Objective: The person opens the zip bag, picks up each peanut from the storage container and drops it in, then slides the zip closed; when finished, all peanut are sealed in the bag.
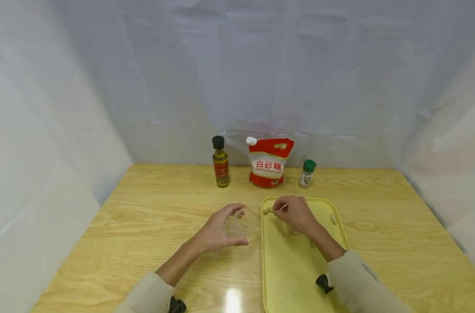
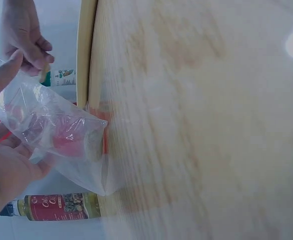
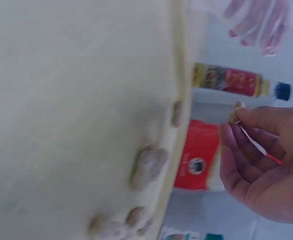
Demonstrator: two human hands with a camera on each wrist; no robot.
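My left hand (image 1: 217, 230) holds a clear plastic bag (image 2: 61, 127), thumb and fingers spread round its mouth, just left of the yellow tray (image 1: 278, 269). Red shows through the film in the left wrist view. Over the tray's far left corner, my right hand (image 1: 296, 214) pinches a peanut in its shell (image 3: 236, 112) between thumb and fingertips. Several more peanuts lie on the tray, among them a peanut (image 1: 333, 219) by the right rim and a larger peanut (image 3: 149, 167) seen close up in the right wrist view.
Along the back of the wooden table (image 1: 151, 234) stand an olive oil bottle (image 1: 221, 165), a red and white sugar pouch (image 1: 267, 163) with a white cap, and a small green-capped jar (image 1: 307, 174). White sheeting (image 1: 260, 78) hangs behind and on both sides.
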